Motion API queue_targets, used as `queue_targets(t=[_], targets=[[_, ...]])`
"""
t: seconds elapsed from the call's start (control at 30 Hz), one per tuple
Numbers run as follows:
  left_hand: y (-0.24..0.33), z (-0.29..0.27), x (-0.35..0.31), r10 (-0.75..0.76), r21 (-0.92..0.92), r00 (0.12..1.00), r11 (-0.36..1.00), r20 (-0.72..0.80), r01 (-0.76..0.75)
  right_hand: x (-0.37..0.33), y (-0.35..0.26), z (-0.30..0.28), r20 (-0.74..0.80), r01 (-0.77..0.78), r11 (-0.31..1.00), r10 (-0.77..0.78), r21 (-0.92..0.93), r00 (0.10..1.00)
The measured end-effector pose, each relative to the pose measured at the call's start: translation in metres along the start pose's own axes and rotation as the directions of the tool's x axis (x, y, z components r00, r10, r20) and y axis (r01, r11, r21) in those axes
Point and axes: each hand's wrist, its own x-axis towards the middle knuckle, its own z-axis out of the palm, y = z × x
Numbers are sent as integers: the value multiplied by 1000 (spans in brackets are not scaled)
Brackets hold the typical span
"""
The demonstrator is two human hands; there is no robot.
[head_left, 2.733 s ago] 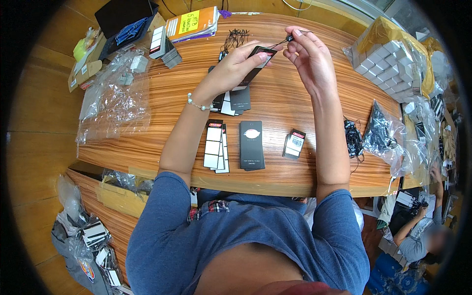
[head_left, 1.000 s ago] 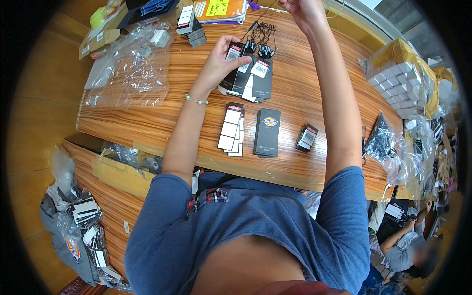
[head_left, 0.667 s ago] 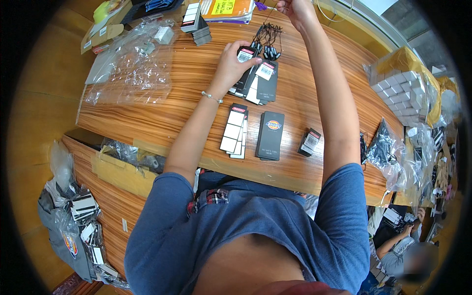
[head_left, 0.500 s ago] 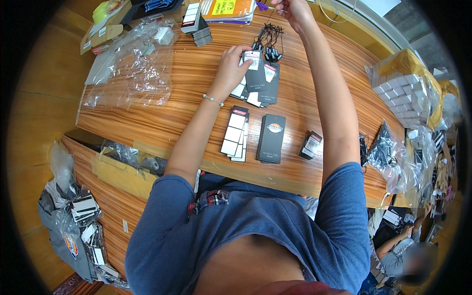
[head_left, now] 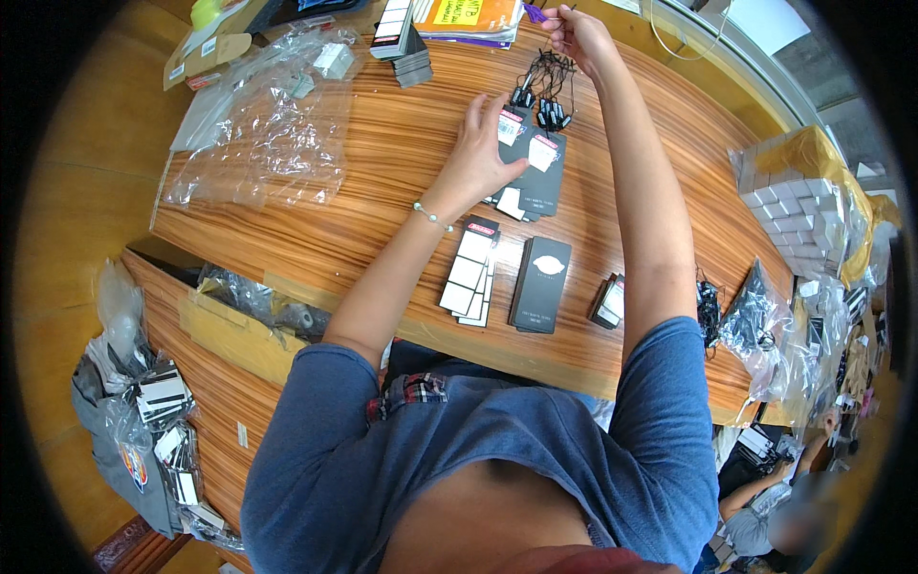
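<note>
My left hand [head_left: 478,158] rests over the left edge of a pile of dark hang tags [head_left: 547,182] with white stickers. Its thumb and fingers are spread apart, touching or just above the tags. Farther away on the right, my right hand [head_left: 581,40] is raised with its fingertips pinched together, seemingly on a thin black string. Just below it lies a bunch of black strings [head_left: 549,69] with small black-and-white ends, next to the tags. Nearer me are a stack of white-panelled tags [head_left: 469,273] and a stack of dark tags [head_left: 541,287].
Small tags [head_left: 608,304] lie beside my right forearm. A tall tag stack [head_left: 413,65] and orange folders [head_left: 469,21] stand at the back. Clear plastic [head_left: 273,124] covers the left side. White boxes [head_left: 794,206] are piled right, with another person [head_left: 765,517] beyond.
My left fingers have spread and lifted off the upper tag they pressed. My right hand stays raised, a little lower in the picture. The whole view has shifted slightly.
</note>
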Motion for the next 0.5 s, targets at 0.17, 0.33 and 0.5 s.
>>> queue_targets(t=[0.17, 0.33, 0.5], targets=[[-18, -3, 1, -7, -189, 986, 981, 166, 39, 9, 20, -1, -74, -160, 980, 152, -122, 986], [-7, -9, 9, 13, -246, 985, 969, 174, 30, 32, 48, -33, -228, -179, 982, 160, -62, 960], [-2, -22, 6, 264, -41, 923, 957, -281, -287, -73, -3, -2, -109, 129, 880, -200, -458, 974]])
